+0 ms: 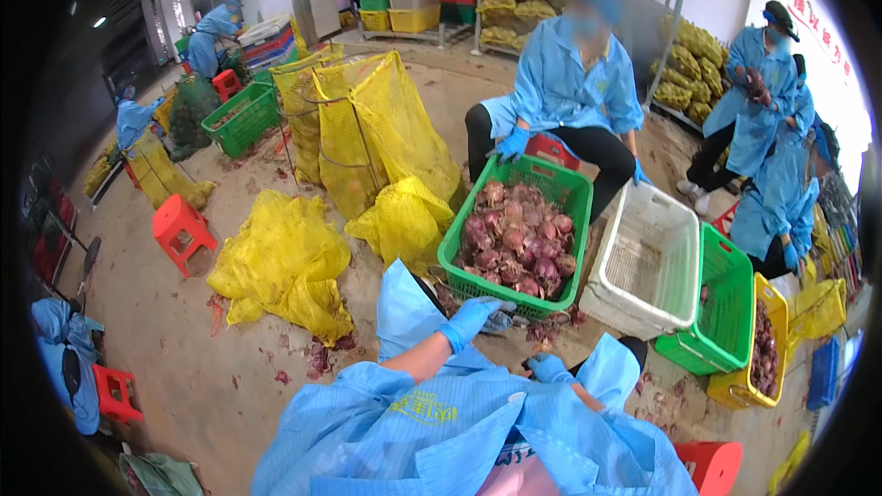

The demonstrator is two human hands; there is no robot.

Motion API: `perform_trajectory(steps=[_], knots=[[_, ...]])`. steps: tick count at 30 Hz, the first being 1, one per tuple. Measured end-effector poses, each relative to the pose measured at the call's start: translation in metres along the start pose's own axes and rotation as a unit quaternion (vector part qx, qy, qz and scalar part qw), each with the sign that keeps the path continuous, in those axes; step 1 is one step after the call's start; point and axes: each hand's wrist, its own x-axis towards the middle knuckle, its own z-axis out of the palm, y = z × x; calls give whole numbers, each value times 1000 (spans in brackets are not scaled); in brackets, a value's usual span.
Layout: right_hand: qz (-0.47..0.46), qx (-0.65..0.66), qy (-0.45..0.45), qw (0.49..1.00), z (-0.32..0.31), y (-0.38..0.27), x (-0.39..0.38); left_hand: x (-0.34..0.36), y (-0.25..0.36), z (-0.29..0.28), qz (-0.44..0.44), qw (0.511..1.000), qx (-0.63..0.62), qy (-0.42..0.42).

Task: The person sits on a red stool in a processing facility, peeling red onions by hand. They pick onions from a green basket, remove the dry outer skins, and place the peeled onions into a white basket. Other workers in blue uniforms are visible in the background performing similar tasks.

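In front of me stands a green plastic crate (450,262) heaped with red onions (519,237). My left hand (473,320), in a blue glove, is at the crate's near left corner, its fingers stretched out and greyish at the tips; no onion shows in it. Lower and to the right, by my knee, my right hand (549,367) is gloved too, with fingers curled round a small dark thing that I cannot make out. Across from me a seated person's gloved hand (512,144) rests on the crate's far rim.
Right of the onions stand a white crate (614,298), another green crate (703,349) and a yellow crate (767,386) with onions. Yellow mesh sacks (280,262) lie on the left floor, beside a sack on a wire frame (381,119) and a red stool (182,230). Onion skins litter the floor.
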Motion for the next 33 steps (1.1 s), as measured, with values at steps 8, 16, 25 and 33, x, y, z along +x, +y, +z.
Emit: perform_trajectory(steps=[8,16,25,33], knots=[[-44,-21,114,992,-1,36,59,43,42,-28,-4,994,-89,64],[133,162,151,966,-67,-7,57,93,19,-65,-46,984,-112,130],[299,210,103,925,-90,7,219,224,29,-58,-86,993,18,81],[203,336,57,918,-105,46,266,295,-9,-45,-204,967,1,151]])
